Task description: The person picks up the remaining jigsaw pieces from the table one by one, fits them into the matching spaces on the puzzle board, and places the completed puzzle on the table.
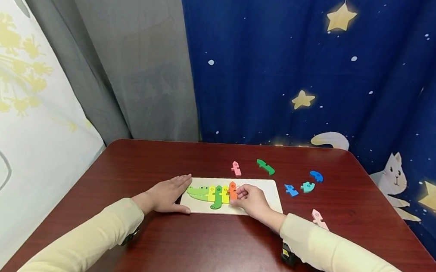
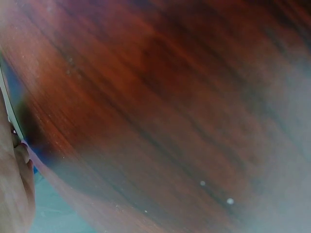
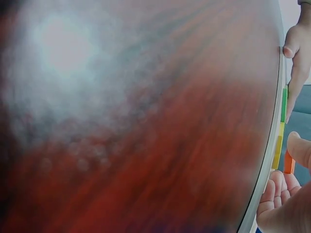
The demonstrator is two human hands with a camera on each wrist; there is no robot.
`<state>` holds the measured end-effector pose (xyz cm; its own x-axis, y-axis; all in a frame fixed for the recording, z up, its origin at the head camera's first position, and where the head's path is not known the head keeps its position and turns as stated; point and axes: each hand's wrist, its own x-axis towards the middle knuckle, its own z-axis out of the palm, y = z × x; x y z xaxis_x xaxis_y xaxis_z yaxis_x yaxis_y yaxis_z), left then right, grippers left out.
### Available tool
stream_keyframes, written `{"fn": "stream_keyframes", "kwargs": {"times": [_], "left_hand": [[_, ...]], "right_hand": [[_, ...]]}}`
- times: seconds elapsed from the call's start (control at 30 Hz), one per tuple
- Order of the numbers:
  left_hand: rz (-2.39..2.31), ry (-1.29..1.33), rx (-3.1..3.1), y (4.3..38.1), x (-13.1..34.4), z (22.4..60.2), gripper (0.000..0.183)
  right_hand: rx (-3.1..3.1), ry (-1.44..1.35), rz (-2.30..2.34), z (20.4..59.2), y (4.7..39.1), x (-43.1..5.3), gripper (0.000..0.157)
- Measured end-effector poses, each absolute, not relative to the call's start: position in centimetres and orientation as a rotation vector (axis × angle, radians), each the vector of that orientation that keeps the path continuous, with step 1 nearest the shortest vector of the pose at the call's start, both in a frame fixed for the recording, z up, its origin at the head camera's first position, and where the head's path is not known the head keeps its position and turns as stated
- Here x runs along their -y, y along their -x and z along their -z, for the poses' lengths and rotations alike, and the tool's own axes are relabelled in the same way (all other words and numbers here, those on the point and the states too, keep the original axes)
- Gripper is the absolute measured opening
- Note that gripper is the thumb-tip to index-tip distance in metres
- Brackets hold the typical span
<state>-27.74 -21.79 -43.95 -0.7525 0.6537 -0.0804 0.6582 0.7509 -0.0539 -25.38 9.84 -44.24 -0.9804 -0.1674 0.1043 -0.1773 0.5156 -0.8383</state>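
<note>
While the left hand (image 1: 168,194) is lying flat with straight fingers across the left end of the pale puzzle board (image 1: 268,188), apparently bracing it so that it is not sliding on the dark red wooden surface (image 1: 208,247), the right hand (image 1: 253,201) is curling its fingers and thumb round the orange piece (image 1: 232,190), so this grip is pinching that piece while the left one is relaxed and holding nothing. That orange piece is standing upright at the right end of a row already seated in the board: a green crocodile head (image 1: 197,191), a light green segment, a darker green piece with a leg (image 1: 217,198) and a yellow segment (image 1: 225,193), each touching its neighbour. It is sitting just at the fingertips of the right hand, to that hand's left, and touching the yellow segment; whether it is fully seated in its recess I cannot tell. From the right wrist view the orange edge (image 3: 288,162) is showing between thumb and fingers beside the board's rim, with the other hand's fingers (image 3: 295,73) resting further along the same rim. Loose pieces are waiting beyond and to the right of the board, probably laid out within easy reach: a pink piece (image 1: 236,168), a green tail-like piece (image 1: 265,166), 2 blue pieces (image 1: 316,175) (image 1: 290,190), a teal piece (image 1: 308,186), and another pink piece (image 1: 319,218) just beside the right sleeve. The left wrist view is showing only blurred wood grain.
</note>
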Motion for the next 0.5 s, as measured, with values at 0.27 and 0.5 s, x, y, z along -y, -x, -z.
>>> {"fn": "stream_keyframes", "kwargs": {"times": [0.27, 0.5], "left_hand": [[0.128, -1.084, -2.892, 27.67, 21.8, 43.98, 0.111], [0.131, -1.078, -2.893, 27.59, 21.84, 43.95, 0.111]], "right_hand": [[2.769, -0.327, -1.483, 44.05, 25.33, -9.8, 0.026], [2.78, -0.343, -1.436, 44.1, 25.5, -9.71, 0.026]]}}
